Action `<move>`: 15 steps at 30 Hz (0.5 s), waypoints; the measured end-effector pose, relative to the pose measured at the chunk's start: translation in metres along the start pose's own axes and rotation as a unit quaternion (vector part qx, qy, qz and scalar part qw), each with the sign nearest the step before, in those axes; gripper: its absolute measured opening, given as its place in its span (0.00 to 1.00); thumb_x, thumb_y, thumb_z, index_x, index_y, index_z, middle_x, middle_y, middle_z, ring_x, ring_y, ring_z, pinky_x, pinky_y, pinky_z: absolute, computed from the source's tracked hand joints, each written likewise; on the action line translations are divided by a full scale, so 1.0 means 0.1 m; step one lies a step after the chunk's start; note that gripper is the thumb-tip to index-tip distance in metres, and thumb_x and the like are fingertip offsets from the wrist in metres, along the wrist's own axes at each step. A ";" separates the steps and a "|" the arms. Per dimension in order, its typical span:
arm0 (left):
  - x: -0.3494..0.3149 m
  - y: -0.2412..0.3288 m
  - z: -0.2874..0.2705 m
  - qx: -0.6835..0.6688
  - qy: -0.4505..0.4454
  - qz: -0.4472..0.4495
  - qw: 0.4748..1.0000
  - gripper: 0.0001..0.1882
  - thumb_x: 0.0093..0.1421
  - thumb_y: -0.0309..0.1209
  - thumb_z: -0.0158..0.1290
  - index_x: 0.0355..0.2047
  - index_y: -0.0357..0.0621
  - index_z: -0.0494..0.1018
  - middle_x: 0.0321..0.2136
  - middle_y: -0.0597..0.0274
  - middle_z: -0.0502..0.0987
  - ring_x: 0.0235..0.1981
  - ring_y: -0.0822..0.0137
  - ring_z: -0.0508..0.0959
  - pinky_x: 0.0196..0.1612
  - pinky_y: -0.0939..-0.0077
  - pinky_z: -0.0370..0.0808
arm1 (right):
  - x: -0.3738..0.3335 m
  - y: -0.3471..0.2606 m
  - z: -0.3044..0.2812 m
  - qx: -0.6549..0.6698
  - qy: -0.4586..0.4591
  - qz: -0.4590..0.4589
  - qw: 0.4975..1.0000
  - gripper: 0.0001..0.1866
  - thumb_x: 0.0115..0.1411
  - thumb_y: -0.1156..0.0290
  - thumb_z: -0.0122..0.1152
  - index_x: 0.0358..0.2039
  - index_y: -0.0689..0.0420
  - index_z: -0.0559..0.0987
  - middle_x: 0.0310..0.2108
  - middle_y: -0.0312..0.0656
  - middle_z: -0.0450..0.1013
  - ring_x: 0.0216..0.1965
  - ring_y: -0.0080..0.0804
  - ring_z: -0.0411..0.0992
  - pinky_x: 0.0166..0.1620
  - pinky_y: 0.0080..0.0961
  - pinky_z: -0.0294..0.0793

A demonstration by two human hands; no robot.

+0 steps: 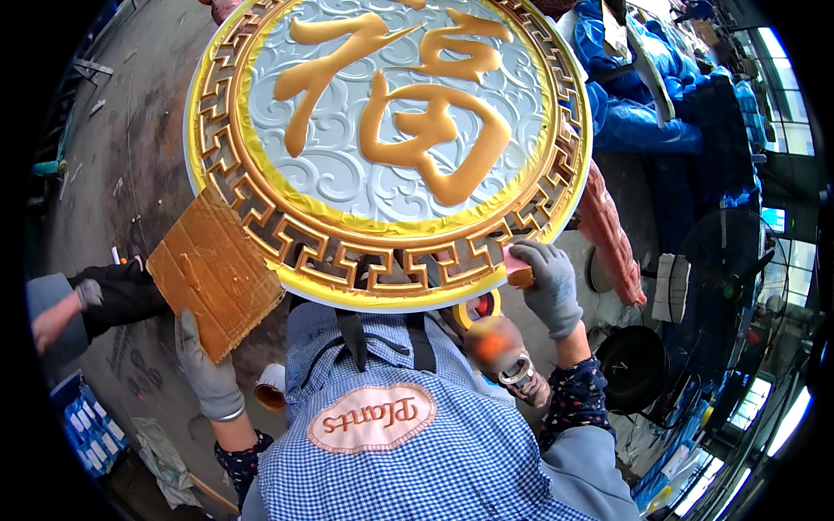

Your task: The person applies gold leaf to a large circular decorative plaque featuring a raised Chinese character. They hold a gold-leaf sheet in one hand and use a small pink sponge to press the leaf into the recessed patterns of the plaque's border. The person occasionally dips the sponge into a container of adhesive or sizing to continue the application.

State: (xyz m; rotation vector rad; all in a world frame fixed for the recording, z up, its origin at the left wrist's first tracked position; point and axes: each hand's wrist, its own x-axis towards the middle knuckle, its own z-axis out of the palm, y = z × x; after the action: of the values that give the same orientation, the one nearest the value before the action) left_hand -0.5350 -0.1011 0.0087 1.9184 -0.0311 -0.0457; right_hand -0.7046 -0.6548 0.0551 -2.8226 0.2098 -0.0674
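Note:
A large round panel (395, 271) lies before me, with a pierced gold fret border and raised gold strokes on a silvery scrollwork middle. Yellow masking shows along both edges of the border. My left hand (207, 375), in a grey glove, grips the lower corner of a cardboard piece (215, 269) smeared with gold paint, held beside the panel's near left edge. My right hand (552, 288), gloved too, pinches a small pink sponge (519, 267) with a gold-stained lower part. The sponge is at the border's near right; whether it touches is hard to tell.
Below the cardboard stands a white cup (271, 387) with gold-brown paint. A yellow tape roll (478, 308) sits under the panel's near edge. At left is another person's arm (56, 317). Pink-wrapped support (610, 234), blue sheeting (643, 126) and a fan (738, 265) are at right.

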 end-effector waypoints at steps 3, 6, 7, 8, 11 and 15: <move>-0.04 -0.15 -0.08 0.100 -0.016 0.106 0.989 0.30 0.72 0.33 0.57 0.73 0.44 0.65 0.68 0.37 0.68 0.66 0.43 0.74 0.65 0.56 0.74 | 0.04 -0.06 0.07 -0.059 -0.055 -0.029 0.996 0.24 0.52 0.74 0.66 0.52 0.48 0.81 0.51 0.38 0.79 0.49 0.41 0.78 0.52 0.39 0.76; -0.07 -0.19 -0.16 0.184 -0.017 0.155 0.971 0.30 0.72 0.31 0.57 0.73 0.44 0.65 0.68 0.38 0.68 0.66 0.43 0.74 0.65 0.57 0.75 | 0.02 -0.08 0.11 -0.138 -0.079 -0.059 0.986 0.22 0.54 0.72 0.65 0.52 0.48 0.80 0.50 0.36 0.79 0.48 0.39 0.78 0.52 0.39 0.75; -0.09 -0.19 -0.17 0.186 -0.018 0.153 0.970 0.29 0.73 0.32 0.55 0.72 0.44 0.65 0.68 0.40 0.68 0.66 0.45 0.74 0.66 0.57 0.74 | 0.02 -0.07 0.09 -0.151 -0.074 -0.051 0.984 0.23 0.54 0.72 0.65 0.52 0.48 0.80 0.50 0.36 0.79 0.49 0.39 0.78 0.52 0.39 0.75; -0.10 -0.19 -0.19 0.189 -0.019 0.151 0.970 0.28 0.74 0.33 0.54 0.72 0.43 0.65 0.69 0.42 0.67 0.66 0.47 0.73 0.66 0.57 0.74 | 0.02 -0.05 0.07 -0.164 -0.070 -0.044 0.983 0.23 0.54 0.72 0.65 0.52 0.47 0.80 0.50 0.36 0.79 0.49 0.39 0.78 0.52 0.39 0.75; -0.12 -0.03 -0.11 0.083 -0.015 0.071 0.994 0.25 0.78 0.37 0.48 0.71 0.40 0.66 0.69 0.51 0.67 0.68 0.55 0.71 0.68 0.57 0.73 | -0.03 -0.02 -0.04 -0.141 -0.033 -0.025 0.989 0.25 0.51 0.74 0.66 0.52 0.48 0.80 0.51 0.37 0.79 0.50 0.40 0.78 0.53 0.40 0.75; -0.07 0.06 -0.05 -0.024 -0.006 -0.025 0.999 0.26 0.79 0.40 0.47 0.70 0.38 0.66 0.67 0.52 0.70 0.66 0.57 0.72 0.67 0.58 0.73 | -0.03 -0.13 0.04 -0.123 -0.057 -0.031 0.990 0.26 0.51 0.74 0.66 0.53 0.47 0.80 0.53 0.37 0.79 0.50 0.41 0.78 0.54 0.41 0.75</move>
State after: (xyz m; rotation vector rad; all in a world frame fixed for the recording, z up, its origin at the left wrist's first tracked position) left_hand -0.5422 -0.0987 0.0164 1.8707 0.0105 -0.0903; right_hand -0.7056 -0.6412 0.0557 -3.0663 0.1102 0.1140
